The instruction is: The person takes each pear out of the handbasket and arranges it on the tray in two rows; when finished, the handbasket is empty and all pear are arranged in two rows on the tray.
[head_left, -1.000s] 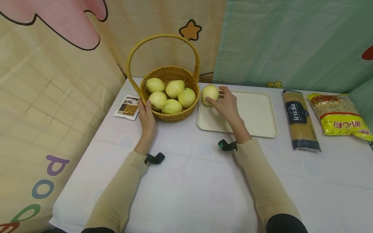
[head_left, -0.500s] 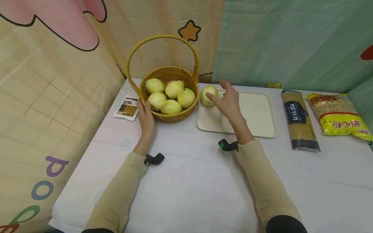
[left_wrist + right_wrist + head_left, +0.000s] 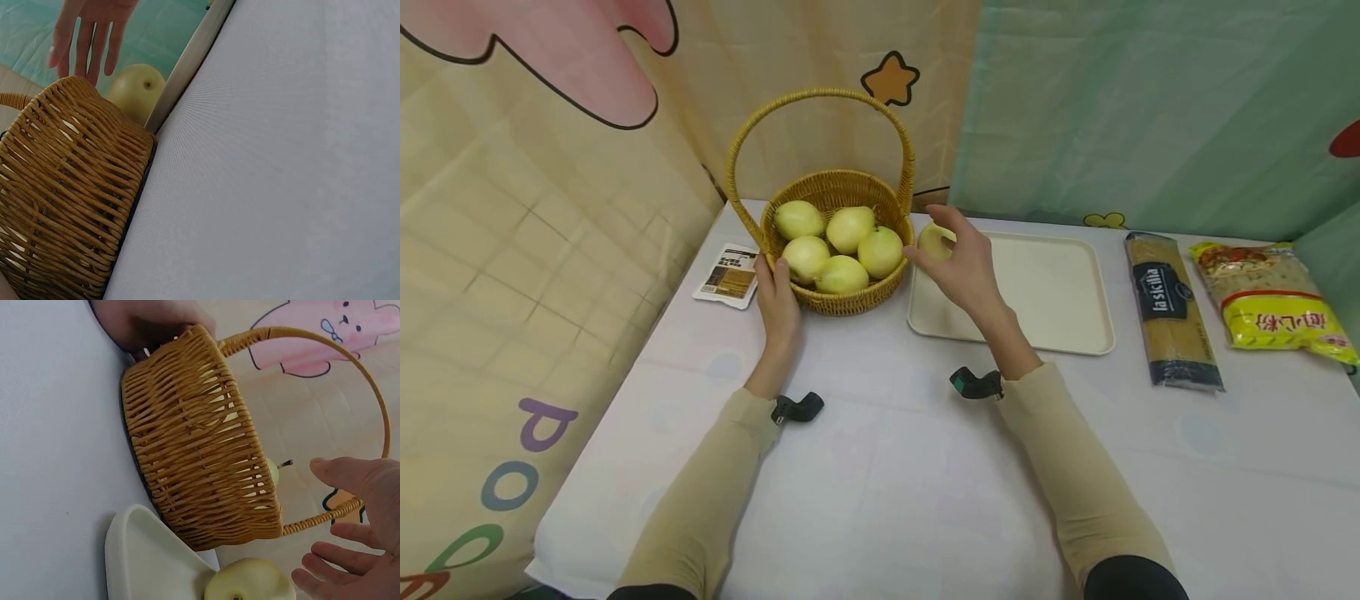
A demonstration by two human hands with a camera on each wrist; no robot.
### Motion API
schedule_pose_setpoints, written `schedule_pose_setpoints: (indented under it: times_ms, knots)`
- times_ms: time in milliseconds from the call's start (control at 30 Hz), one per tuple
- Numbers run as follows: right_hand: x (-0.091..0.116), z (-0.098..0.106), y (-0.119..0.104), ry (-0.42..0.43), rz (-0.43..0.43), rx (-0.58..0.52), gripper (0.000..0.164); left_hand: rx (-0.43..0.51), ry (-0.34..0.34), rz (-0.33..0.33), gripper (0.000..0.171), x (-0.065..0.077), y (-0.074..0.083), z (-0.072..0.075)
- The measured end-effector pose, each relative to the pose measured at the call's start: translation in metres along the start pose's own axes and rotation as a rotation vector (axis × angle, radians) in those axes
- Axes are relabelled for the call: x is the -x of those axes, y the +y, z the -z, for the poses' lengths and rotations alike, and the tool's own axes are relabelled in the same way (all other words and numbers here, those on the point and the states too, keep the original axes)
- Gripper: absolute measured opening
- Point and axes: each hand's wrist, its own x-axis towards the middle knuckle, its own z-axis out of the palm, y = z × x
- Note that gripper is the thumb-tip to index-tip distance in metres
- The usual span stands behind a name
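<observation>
A wicker basket (image 3: 846, 305) with a tall hoop handle holds several pale yellow-green pears (image 3: 852, 230). My left hand (image 3: 780, 312) holds the basket's left side, thumb at the rim and fingers along the outside. One more pear (image 3: 932, 240) lies at the back left corner of a cream tray (image 3: 1052, 292), right beside the basket. Above that pear hovers my right hand (image 3: 964, 268), its fingers spread and holding nothing, thumb near the basket's right rim. In the right wrist view a pear stem (image 3: 285, 463) shows over the rim.
Left of the basket lies a small white-and-brown pouch (image 3: 728, 277). To the tray's right are a long pack of pasta (image 3: 1174, 312) and a yellow bag of dry food (image 3: 1273, 296). Printed curtains (image 3: 1112, 108) stand behind and left of the white-covered table (image 3: 887, 483).
My right hand has let go of the pear on the tray, opened, and moved left toward the basket. My left hand and the basket stay in place.
</observation>
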Motion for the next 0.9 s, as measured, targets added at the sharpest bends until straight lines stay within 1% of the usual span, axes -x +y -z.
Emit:
schedule_pose_setpoints:
  times_ms: [167, 333, 500, 600, 733, 800, 900]
  knots:
    - [-0.003, -0.008, -0.005, -0.036, 0.018, -0.050, 0.070, 0.011, -0.011, -0.003, 0.066, 0.000, 0.001, 0.001]
    - [-0.008, -0.016, -0.013, -0.078, 0.034, -0.106, 0.070, 0.028, -0.013, -0.009, 0.066, 0.000, 0.000, 0.000]
    - [-0.021, -0.024, -0.019, -0.162, 0.052, -0.126, 0.072, 0.047, -0.007, -0.033, 0.061, 0.001, 0.000, -0.001]
    - [-0.031, -0.026, -0.020, -0.215, 0.025, -0.175, 0.073, 0.049, -0.006, -0.038, 0.060, 0.001, 0.001, -0.001]
    - [-0.041, -0.025, -0.021, -0.284, -0.051, -0.256, 0.076, 0.029, 0.001, -0.041, 0.059, 0.001, 0.000, -0.001]
    - [-0.045, -0.025, -0.021, -0.332, -0.073, -0.262, 0.078, 0.024, 0.005, -0.045, 0.059, 0.001, 0.000, 0.000]
    - [-0.050, -0.025, -0.024, -0.398, -0.092, -0.209, 0.080, 0.019, 0.006, -0.053, 0.058, 0.001, 0.000, 0.001]
